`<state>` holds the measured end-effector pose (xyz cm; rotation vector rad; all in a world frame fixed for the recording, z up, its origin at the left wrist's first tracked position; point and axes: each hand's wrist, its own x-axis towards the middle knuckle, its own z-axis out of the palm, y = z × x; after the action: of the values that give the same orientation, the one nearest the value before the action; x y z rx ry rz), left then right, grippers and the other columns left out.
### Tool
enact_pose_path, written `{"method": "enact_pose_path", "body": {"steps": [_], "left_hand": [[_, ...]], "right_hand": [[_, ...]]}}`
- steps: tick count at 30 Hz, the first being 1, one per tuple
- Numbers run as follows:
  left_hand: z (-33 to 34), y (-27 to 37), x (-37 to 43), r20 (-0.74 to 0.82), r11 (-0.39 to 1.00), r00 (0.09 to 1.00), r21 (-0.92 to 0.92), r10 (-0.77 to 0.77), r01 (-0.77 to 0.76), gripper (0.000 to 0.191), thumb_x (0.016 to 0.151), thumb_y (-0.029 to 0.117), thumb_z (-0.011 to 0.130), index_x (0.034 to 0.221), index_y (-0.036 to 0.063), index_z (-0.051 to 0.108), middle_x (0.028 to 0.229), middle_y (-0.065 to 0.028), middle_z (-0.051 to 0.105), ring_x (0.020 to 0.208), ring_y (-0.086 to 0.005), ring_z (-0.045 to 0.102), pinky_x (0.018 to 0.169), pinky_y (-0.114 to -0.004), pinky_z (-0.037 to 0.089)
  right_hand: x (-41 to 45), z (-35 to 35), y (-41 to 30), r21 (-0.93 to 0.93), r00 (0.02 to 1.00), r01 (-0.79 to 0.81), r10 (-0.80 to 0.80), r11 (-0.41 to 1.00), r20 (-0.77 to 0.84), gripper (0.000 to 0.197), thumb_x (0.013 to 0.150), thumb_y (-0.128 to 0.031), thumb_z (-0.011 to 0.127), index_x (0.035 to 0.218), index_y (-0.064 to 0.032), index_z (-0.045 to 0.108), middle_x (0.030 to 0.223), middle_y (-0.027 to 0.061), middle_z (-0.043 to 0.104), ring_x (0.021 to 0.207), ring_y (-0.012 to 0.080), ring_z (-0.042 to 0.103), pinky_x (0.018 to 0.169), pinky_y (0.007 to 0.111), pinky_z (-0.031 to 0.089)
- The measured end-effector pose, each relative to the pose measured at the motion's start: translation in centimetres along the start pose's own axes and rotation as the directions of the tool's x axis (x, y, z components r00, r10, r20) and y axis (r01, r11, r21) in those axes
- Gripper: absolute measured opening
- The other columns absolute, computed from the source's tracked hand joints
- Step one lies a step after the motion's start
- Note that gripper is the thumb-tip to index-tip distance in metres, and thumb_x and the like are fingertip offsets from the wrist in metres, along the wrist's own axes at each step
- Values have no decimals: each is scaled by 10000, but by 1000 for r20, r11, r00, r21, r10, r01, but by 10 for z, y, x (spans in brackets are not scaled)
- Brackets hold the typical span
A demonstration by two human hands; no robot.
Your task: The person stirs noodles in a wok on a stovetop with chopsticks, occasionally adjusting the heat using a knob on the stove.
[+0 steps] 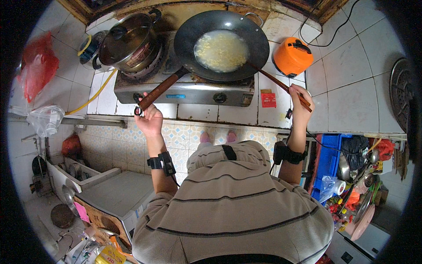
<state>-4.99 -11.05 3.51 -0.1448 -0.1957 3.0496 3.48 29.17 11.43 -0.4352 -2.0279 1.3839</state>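
My left hand (149,122), palm up, has its fingers around the end of the wok's wooden handle (161,88). The dark wok (184,39) sits over the right side of a two-burner gas stove (197,94). Inside it, pale instant noodles (219,52) lie in cloudy liquid. A pair of brown wooden chopsticks (275,80) is held in my right hand (302,99). Their far ends reach over the wok's right rim to the edge of the liquid. A black strapped device is on each forearm.
A glass-lidded steel pot (132,46) stands on the left burner. Right of the wok are an orange lidded container (292,56) and a red packet (268,99). A yellow hose (95,95) runs left of the stove. A blue crate (326,165) stands at right, below counter level.
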Motion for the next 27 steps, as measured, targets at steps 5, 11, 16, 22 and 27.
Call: {"method": "enact_pose_path", "body": {"steps": [5,11,16,22,27], "left_hand": [[3,-2,0,-21,1000,1000,17,13,-12,380,665,68,542,1013,-80,502,1002,-146,546,449,-72,361,378,-166,313],[-4,4,2,13,999,999,25,-37,37,379,647,53,553,1002,-72,512,1008,-148,553,439,-71,358,377,-168,311],[-4,4,2,-3,999,1000,45,-3,3,369,645,58,552,991,-65,521,1029,-144,551,439,-73,360,380,-176,318],[-9,8,4,39,998,998,36,-45,43,369,644,53,550,992,-66,519,1034,-144,549,443,-75,365,382,-179,322],[-10,9,5,31,998,999,48,-32,31,376,644,52,547,997,-72,515,1020,-144,555,434,-76,360,377,-179,318]], "right_hand": [[1,-1,4,-4,1000,-3,3,1000,-9,144,751,-69,616,860,24,615,773,74,611,710,107,565,658,197,432],[1,-2,4,-34,1000,7,-7,999,-26,146,754,-79,613,855,26,613,773,78,612,713,110,569,658,199,432],[1,-3,9,-16,998,33,-34,999,-60,146,759,-91,610,842,30,609,763,79,614,706,115,572,660,202,433],[1,-3,11,17,997,32,-31,999,-66,155,770,-120,603,807,31,610,747,71,612,688,113,561,654,203,425],[1,-5,16,-23,993,90,-91,996,-73,139,762,-110,608,771,28,617,752,79,610,693,124,554,662,214,419]]}}
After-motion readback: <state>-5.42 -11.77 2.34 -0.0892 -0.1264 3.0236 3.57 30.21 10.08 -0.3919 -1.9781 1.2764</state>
